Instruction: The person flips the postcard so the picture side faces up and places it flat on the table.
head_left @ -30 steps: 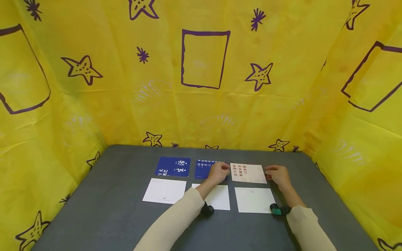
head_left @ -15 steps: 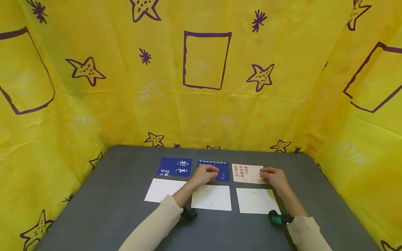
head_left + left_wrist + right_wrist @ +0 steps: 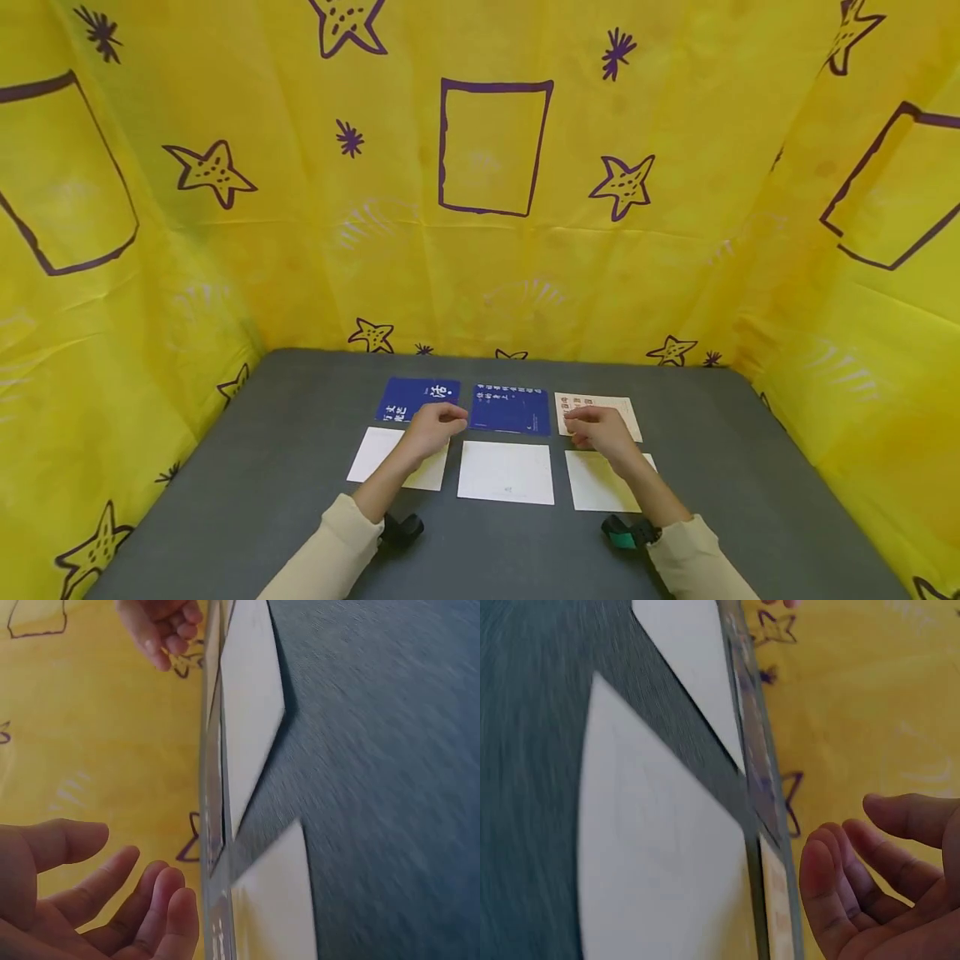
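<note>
My left hand [image 3: 430,434] hovers over the gap between the left blue card [image 3: 405,398] and the left white card [image 3: 372,454]; in the left wrist view its relaxed fingers [image 3: 124,896] hold nothing. Over the cream card [image 3: 617,408] with reddish characters is my right hand [image 3: 602,431], its loosely bent fingers [image 3: 889,859] also holding nothing in the right wrist view. Between the hands lie a middle blue card [image 3: 512,409] with white characters and a middle white card [image 3: 506,472]. The right white card [image 3: 600,483] is partly covered by the right forearm.
The cards lie in two rows on a dark grey table [image 3: 300,442]. A yellow cloth [image 3: 480,275] printed with stars and frames rises behind the table and along both sides. Dark wrist cameras [image 3: 401,531] are strapped to the wrists.
My left hand has moved left from the middle blue card toward the left blue card. My right hand has moved left from the cream card's right edge to over the card. The cards stay put.
</note>
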`<state>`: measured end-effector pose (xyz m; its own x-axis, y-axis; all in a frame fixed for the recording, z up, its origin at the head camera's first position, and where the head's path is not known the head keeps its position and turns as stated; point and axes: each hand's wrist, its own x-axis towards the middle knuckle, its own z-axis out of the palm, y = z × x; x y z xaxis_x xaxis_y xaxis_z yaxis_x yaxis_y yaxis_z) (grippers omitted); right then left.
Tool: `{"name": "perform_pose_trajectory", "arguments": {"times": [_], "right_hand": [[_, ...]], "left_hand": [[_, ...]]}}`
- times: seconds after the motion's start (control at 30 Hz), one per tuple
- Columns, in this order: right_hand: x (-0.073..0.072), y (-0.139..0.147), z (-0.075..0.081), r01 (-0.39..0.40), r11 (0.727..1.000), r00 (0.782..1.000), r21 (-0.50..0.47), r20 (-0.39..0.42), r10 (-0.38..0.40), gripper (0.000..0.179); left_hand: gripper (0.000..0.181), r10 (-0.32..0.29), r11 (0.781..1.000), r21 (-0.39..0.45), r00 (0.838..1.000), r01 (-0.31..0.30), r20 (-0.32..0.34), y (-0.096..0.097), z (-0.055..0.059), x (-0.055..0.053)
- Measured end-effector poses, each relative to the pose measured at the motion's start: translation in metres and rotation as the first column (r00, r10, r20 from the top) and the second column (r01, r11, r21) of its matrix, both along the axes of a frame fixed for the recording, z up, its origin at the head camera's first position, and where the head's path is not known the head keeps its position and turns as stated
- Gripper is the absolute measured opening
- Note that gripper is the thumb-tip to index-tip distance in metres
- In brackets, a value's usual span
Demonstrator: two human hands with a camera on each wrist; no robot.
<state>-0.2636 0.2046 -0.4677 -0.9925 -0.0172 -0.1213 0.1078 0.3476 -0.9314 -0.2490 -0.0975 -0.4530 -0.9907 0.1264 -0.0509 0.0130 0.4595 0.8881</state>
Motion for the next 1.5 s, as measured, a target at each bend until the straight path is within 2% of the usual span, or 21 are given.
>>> {"name": "perform_pose_trajectory", "arguments": {"times": [0.1,0.33,0.5,0.63,0.73,0.9,1.03,1.23,1.4,1.5], "right_hand": [[-0.001,-0.020,-0.003,-0.044,0.999,0.999,-0.006,0.000,0.044,0.023],[-0.004,-0.068,-0.003,-0.167,0.986,0.986,0.024,0.023,0.166,0.022],[-0.002,-0.095,-0.001,-0.259,0.965,0.965,-0.033,0.030,0.260,0.024],[0.002,-0.111,0.001,-0.302,0.951,0.952,-0.060,0.033,0.304,0.026],[0.004,-0.123,0.002,-0.317,0.947,0.947,-0.056,0.036,0.320,0.026],[0.008,-0.144,0.005,-0.345,0.938,0.937,-0.043,0.045,0.347,0.026],[0.013,-0.156,0.010,-0.364,0.931,0.929,-0.026,0.059,0.365,0.024],[0.020,-0.166,0.015,-0.380,0.924,0.924,0.049,0.069,0.377,0.027],[0.023,-0.172,0.014,-0.376,0.918,0.927,0.124,0.056,0.371,0.033],[0.026,-0.176,0.013,-0.361,0.919,0.933,0.161,0.043,0.359,0.034]], "left_hand": [[0.022,0.036,0.999,-0.032,0.999,-0.036,-0.007,-0.011,0.000,0.003],[0.022,0.107,0.994,-0.013,0.994,-0.107,0.015,-0.035,0.002,0.009],[0.024,0.145,0.987,-0.064,0.989,-0.144,0.002,-0.053,0.005,0.010],[0.026,0.144,0.982,-0.123,0.989,-0.142,0.007,-0.065,0.007,0.011],[0.026,0.144,0.973,-0.179,0.989,-0.145,-0.019,-0.074,0.007,0.012],[0.027,0.156,0.962,-0.220,0.987,-0.161,-0.039,-0.090,0.007,0.014],[0.031,0.157,0.961,-0.230,0.988,-0.156,-0.012,-0.103,0.010,0.014],[0.037,0.147,0.956,-0.265,0.988,-0.127,0.057,-0.121,0.014,0.014],[0.042,0.150,0.937,-0.331,0.984,-0.110,0.100,-0.125,0.012,0.017],[0.046,0.144,0.925,-0.368,0.985,-0.100,0.093,-0.124,0.010,0.020]]}}
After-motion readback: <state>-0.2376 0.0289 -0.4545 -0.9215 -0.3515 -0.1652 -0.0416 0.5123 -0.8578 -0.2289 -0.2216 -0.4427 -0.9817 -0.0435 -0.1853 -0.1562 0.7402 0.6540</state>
